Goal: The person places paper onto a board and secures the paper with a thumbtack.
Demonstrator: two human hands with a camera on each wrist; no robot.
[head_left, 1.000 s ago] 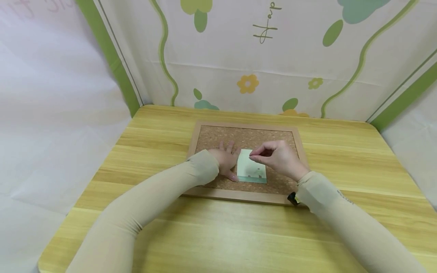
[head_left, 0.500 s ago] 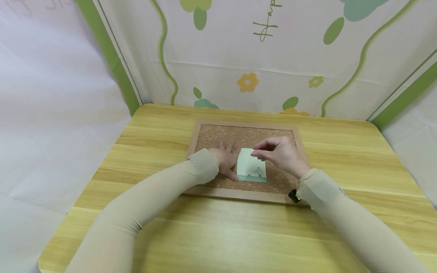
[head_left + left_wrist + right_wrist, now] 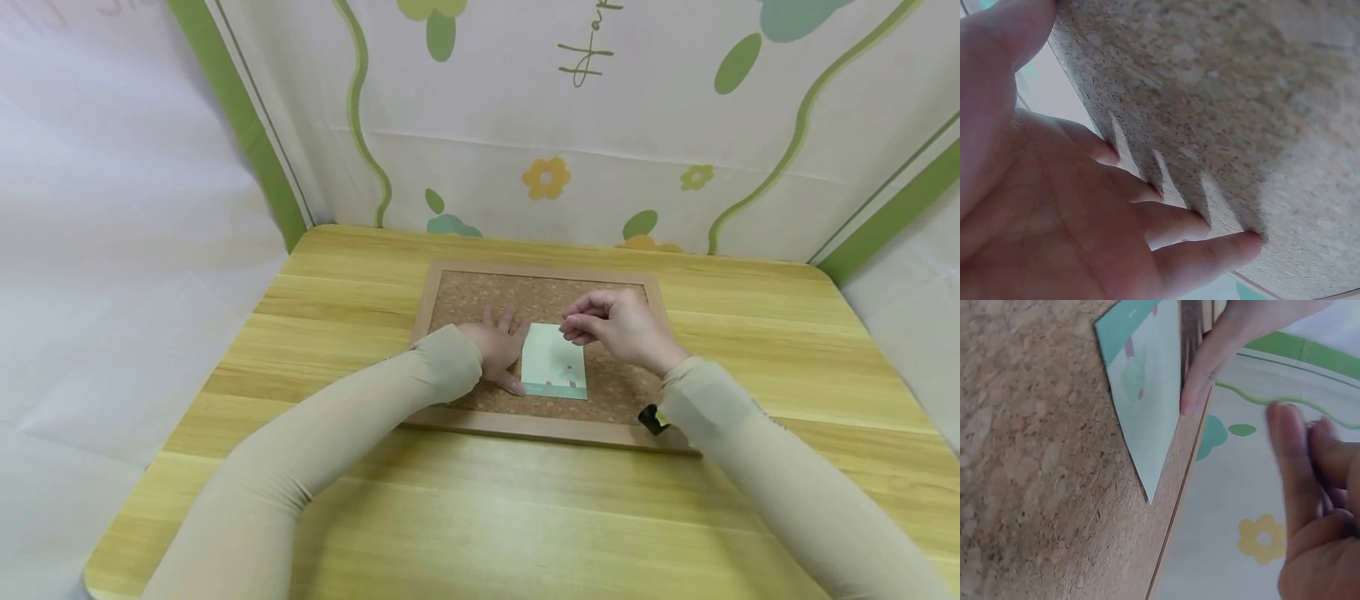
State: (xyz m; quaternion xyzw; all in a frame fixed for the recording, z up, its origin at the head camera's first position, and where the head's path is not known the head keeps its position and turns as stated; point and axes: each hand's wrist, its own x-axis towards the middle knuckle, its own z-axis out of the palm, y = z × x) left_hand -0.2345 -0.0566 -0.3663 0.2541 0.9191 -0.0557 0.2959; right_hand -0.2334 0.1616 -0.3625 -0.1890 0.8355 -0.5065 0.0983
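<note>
A pale green note card point(image 3: 551, 354) with a teal strip along its near edge lies on a framed cork board point(image 3: 487, 287). My left hand point(image 3: 497, 348) rests on the cork at the card's left side, fingers spread; the left wrist view shows its fingertips point(image 3: 1250, 244) on the cork. My right hand point(image 3: 618, 327) is raised over the card's far right corner. Its thumb and fingers point(image 3: 1288, 431) pinch together, and a small shiny thing shows between their tips, mostly hidden; I cannot tell its kind.
The board's wooden frame point(image 3: 525, 426) lies on a wood-grain table point(image 3: 480, 517). A small black item with a yellow patch point(image 3: 654, 419) sits by the right sleeve, over the frame's near right corner. A white printed cloth point(image 3: 465, 108) hangs behind the table.
My right hand has drawn back from over the card, a little to the right and away from me, its fingers still pinched. The left hand and the card have stayed in place.
</note>
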